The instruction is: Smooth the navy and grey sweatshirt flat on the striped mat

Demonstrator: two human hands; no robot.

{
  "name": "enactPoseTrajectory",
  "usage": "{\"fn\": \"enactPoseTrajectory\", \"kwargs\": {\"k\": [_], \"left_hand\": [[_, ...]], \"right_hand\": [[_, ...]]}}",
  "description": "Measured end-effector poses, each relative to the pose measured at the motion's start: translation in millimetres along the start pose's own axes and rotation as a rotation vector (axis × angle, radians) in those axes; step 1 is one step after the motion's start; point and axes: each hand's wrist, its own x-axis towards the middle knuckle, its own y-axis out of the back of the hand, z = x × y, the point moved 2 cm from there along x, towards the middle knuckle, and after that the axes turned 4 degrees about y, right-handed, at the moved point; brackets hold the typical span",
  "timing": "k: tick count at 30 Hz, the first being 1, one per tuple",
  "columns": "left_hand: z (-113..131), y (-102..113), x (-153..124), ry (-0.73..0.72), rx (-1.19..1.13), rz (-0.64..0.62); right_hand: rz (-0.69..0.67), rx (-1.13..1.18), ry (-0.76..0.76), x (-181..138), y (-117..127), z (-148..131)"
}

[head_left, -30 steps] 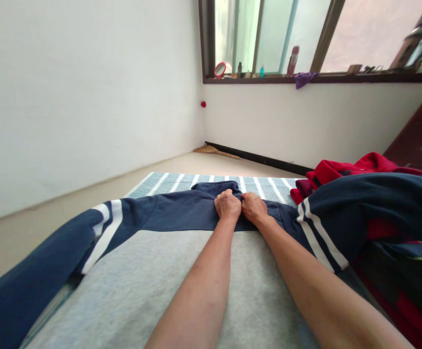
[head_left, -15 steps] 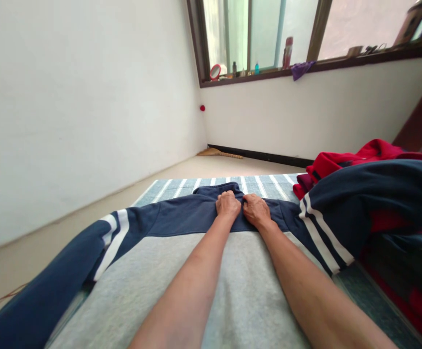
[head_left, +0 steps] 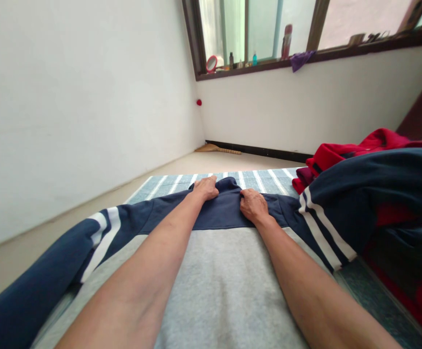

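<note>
Your left hand (head_left: 206, 188) and right hand (head_left: 253, 206) press curled fingers on the sweatshirt (head_left: 218, 213) collar, flattening it. Next move likely: fold sleeves inward.

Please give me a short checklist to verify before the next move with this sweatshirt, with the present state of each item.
1. Left hand on the collar of the sweatshirt: ok.
2. Right hand pressing the navy part beside the collar: ok.
3. Grey body lying flat on the striped mat: ok.
4. Left sleeve spread out: ok.
5. Right sleeve flat: not ok, draped over the red clothes.
6. Grip of fingers under fabric: cannot tell.
</note>
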Motion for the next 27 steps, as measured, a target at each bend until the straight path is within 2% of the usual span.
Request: {"fn": "enactPoseTrajectory", "kwargs": {"k": [7,12,22,27], "left_hand": [[9.6,-1.3,-24.5,-0.138,0.085,0.169],[11.9,-8.5,-45.9,-0.251,0.109,0.215],[8.6,-17.3,-67.0,-0.219,0.083,0.246],[11.6,-19.0,-72.0,-0.225,0.070,0.266]], "right_hand": [[0.003,-0.007,-0.001,-0.6,1.3,-1.7],[0.014,-0.013,0.005,-0.6,2.1,-2.9],[0.002,-0.007,-0.011,-1.1,1.3,-2.1],[-0.036,-0.003,-0.064,2.4,10.8,-5.9]]}}
